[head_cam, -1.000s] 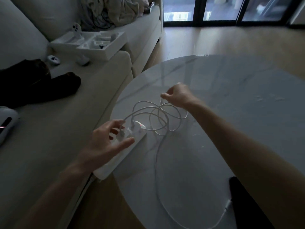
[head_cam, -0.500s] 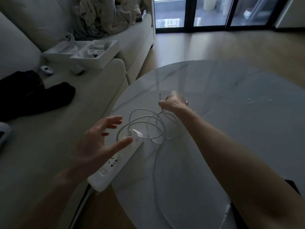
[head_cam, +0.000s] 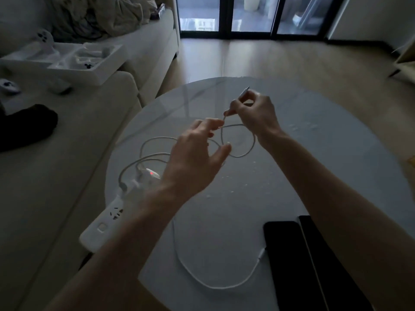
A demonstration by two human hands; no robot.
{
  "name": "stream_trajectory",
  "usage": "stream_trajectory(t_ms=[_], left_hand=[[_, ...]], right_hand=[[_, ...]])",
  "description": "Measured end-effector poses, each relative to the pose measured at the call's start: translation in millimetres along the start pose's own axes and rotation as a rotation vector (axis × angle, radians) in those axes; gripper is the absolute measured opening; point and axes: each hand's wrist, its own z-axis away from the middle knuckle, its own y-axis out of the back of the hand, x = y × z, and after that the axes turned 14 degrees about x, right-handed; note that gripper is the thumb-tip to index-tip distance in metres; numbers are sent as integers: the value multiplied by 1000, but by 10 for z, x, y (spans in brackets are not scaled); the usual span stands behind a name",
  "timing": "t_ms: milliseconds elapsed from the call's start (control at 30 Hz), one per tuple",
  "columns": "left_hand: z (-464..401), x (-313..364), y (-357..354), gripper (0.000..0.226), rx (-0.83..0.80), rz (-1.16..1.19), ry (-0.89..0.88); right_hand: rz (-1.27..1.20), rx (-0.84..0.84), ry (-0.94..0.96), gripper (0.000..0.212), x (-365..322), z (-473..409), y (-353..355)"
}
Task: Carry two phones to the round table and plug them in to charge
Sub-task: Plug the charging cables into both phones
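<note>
Two dark phones lie side by side at the near right of the round marble table (head_cam: 336, 158): the left phone (head_cam: 289, 261) has a white cable (head_cam: 215, 286) plugged into its near-left edge, the right phone (head_cam: 330, 265) is partly under my right forearm. My right hand (head_cam: 256, 113) is lifted above the table, pinching the plug end of a second white cable (head_cam: 244, 151) that loops down. My left hand (head_cam: 197, 158) is raised beside it, fingertips closed on the same cable just below. A white power strip (head_cam: 107, 221) with a red light rests on the table's left edge.
A beige sofa (head_cam: 56, 176) runs along the left, bearing an open white box (head_cam: 74, 61), small white devices, crumpled blankets and a dark garment (head_cam: 24, 126). Wooden floor and glass doors (head_cam: 247, 14) lie beyond the table.
My right hand has lifted the cable end off the table. My left hand left the power strip and rose to take the cable. The view tilted down, showing both phones.
</note>
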Motion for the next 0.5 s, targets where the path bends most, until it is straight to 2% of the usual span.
stream_trajectory(t_ms=[167,333,400,433,500], left_hand=[[-289,-6,-491,53,-41,-150,82],[-191,1,-572,34,-159,-103,104],[-75,16,-551,29,-136,-74,59],[-4,20,-539,28,-106,-51,32],[140,9,-510,42,-81,11,20]], right_hand=[[8,-16,0,8,104,142,200],[39,25,53,9,184,237,428],[46,65,41,9,220,264,586],[45,97,18,8,252,275,691],[58,167,-29,5,342,315,953]])
